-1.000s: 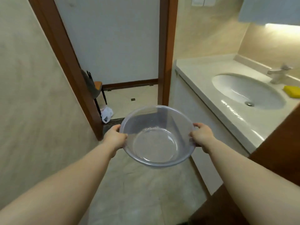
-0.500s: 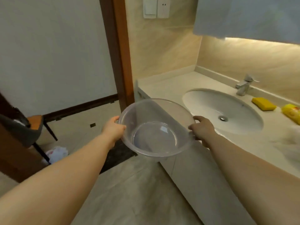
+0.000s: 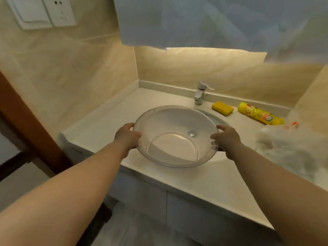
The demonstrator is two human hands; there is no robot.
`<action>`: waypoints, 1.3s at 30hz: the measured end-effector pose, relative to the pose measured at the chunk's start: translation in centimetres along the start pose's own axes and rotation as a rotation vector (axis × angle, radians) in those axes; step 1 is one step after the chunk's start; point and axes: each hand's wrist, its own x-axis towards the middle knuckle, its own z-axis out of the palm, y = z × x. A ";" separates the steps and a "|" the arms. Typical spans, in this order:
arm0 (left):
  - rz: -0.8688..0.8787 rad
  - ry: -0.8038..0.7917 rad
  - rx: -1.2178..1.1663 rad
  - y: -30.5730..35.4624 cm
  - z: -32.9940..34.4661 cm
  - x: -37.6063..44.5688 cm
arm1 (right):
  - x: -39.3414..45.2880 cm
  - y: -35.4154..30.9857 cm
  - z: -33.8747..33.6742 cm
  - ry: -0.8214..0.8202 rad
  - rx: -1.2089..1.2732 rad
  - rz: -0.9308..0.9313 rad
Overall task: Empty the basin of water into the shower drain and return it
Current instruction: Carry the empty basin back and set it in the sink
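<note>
A clear plastic basin (image 3: pixel 174 137) hangs in the air above the vanity's built-in sink (image 3: pixel 215 118), tipped slightly toward me. It looks empty; the sink drain shows through its wall. My left hand (image 3: pixel 126 134) grips the basin's left rim and my right hand (image 3: pixel 226 139) grips the right rim. The shower drain is out of view.
The white countertop (image 3: pixel 110 119) carries a chrome faucet (image 3: pixel 200 94), a yellow sponge (image 3: pixel 222 108), a yellow bottle lying down (image 3: pixel 259 115) and crumpled white plastic (image 3: pixel 291 148) at the right. A mirror cabinet (image 3: pixel 204 22) hangs overhead. The brown door frame (image 3: pixel 23 121) is at the left.
The view has swung right from the doorway to face the vanity. The basin, held in both hands throughout, has moved from over the floor to above the sink.
</note>
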 end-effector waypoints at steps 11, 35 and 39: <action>-0.131 -0.182 0.045 1.3 10.8 13.9 | 14.0 1.7 -0.1 0.058 -0.016 0.238; -0.209 -0.528 0.420 -1.2 16.8 26.1 | 19.9 6.2 3.5 0.228 -0.073 0.579; -0.132 -0.446 0.520 0.1 16.1 26.8 | 19.5 6.0 1.8 0.274 -0.108 0.577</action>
